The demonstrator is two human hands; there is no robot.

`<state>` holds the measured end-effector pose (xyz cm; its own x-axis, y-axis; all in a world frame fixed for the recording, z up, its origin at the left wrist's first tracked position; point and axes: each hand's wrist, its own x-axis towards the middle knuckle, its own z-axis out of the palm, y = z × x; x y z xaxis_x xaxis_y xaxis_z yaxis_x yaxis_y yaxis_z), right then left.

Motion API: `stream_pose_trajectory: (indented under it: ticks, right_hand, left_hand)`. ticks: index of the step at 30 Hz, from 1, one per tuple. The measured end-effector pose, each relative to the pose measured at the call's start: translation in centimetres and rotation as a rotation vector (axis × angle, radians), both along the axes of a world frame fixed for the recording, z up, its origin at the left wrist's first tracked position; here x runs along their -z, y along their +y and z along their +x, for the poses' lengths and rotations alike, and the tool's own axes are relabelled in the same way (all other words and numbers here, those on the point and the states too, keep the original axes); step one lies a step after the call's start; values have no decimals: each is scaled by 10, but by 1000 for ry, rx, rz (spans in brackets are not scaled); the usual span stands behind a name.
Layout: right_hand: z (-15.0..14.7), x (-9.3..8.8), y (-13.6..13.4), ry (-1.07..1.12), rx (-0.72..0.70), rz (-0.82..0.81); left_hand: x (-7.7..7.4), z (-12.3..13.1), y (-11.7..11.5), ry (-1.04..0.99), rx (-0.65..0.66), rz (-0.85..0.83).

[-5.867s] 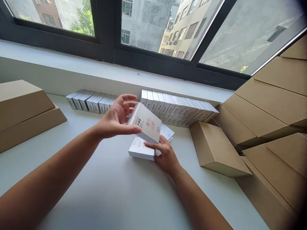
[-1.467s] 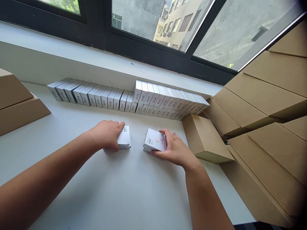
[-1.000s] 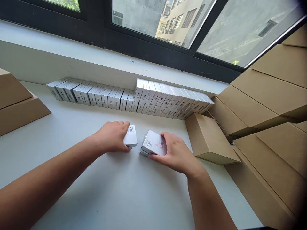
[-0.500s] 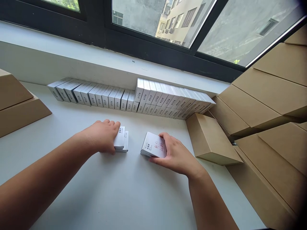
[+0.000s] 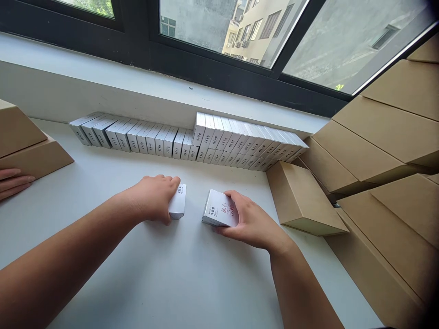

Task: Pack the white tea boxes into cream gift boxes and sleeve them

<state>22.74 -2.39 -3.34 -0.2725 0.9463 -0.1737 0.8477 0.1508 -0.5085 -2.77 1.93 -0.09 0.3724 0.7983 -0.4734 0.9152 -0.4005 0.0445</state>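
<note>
Table (image 5: 171,283) up front is white. Mid-table, right hand's (image 5: 248,219) got thumb and fingers partway open around a white box (image 5: 219,208), red print up; left hand's (image 5: 152,196) curled over another small box (image 5: 178,203), mostly hiding it, gap between the two. Someone else's fingers (image 5: 15,183) show in front of a brown carton (image 5: 37,157), far left. Behind: lined-up little boxes (image 5: 206,141), then dark-framed windows (image 5: 202,36).

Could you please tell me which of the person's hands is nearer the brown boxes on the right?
Right: the right hand is just left of the brown boxes; the left hand is farther left.
</note>
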Motion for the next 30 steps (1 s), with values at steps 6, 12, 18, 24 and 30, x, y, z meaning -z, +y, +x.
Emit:
stream_pose_trajectory:
  ticks: [6, 12, 18, 24, 30]
  right_hand:
    - [6, -1, 3, 12, -27, -45]
    - [7, 0, 5, 10, -34, -36]
    - [3, -1, 3, 13, -22, -16]
    - [3, -1, 3, 21, -15, -15]
    - [3, -1, 3, 24, -6, -25]
  left_hand:
    - [-5, -3, 1, 78, -77, -52]
    - [-8, -5, 2, 131, -103, -61]
    - [-4, -2, -2, 66, -47, -27]
    - [-2, 0, -1, 1, -32, -47]
    - [-4, -2, 0, 51, -55, -51]
